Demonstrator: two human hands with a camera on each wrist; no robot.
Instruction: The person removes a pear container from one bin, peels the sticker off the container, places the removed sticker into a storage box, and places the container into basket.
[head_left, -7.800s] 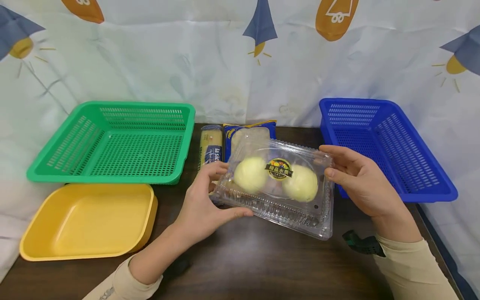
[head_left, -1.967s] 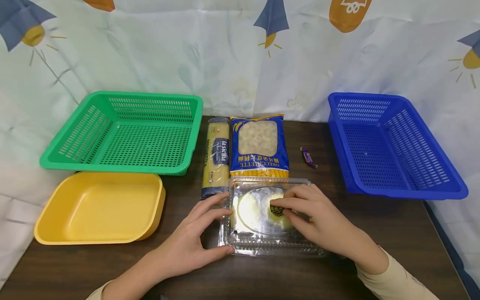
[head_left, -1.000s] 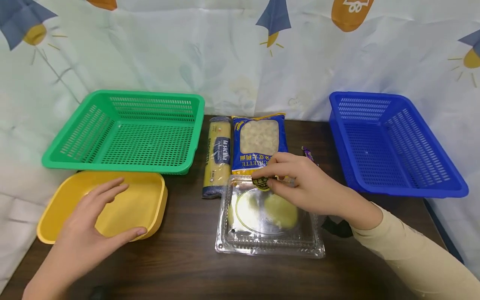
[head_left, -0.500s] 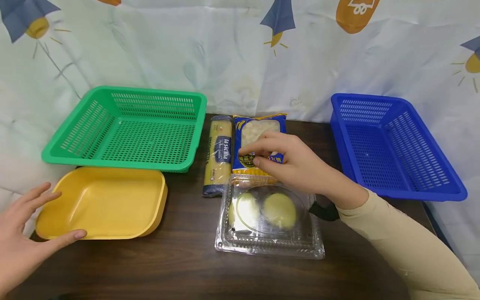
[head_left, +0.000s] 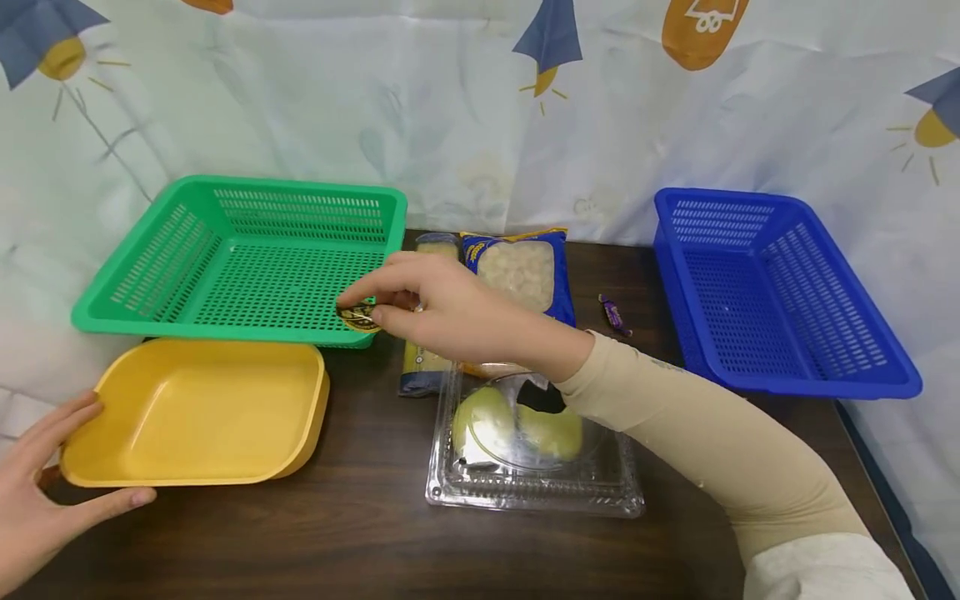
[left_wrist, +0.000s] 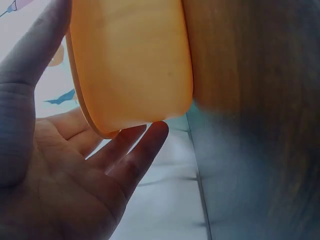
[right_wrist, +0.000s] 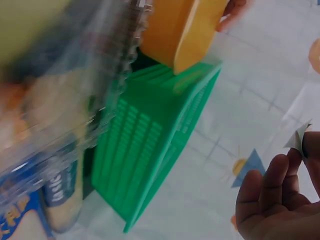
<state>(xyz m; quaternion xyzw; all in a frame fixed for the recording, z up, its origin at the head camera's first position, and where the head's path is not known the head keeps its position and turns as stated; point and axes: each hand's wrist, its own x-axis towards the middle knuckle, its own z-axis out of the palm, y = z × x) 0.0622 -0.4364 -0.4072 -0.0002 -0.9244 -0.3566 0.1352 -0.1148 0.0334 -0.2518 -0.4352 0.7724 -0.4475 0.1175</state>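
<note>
My right hand (head_left: pixel 450 308) pinches a round black-and-gold sticker (head_left: pixel 358 317) between thumb and fingers, over the near right corner of the green basket (head_left: pixel 240 335). In the right wrist view the sticker's pale back (right_wrist: pixel 298 140) shows at the fingertips. My left hand (head_left: pixel 48 479) has its fingers spread about the left end of the yellow basin (head_left: pixel 210 408); fingertips touch its outer wall in the left wrist view. A clear plastic clamshell box (head_left: pixel 525 492), closed, lies on the table below my right forearm. Two round pale yellow-green items (head_left: pixel 551 435) are inside it.
Behind the box lie a spaghetti pack (head_left: pixel 423 379), partly hidden by my right hand, and a blue orecchiette bag (head_left: pixel 517 271). A purple-wrapped candy (head_left: pixel 614 315) is right of them. A blue basket (head_left: pixel 810 387) stands at the right, and a printed cloth (head_left: pixel 450 125) hangs behind.
The sticker has come off the box lid, and my right hand has carried it left to the green basket. My left hand has left the box and reached the yellow basin's left end.
</note>
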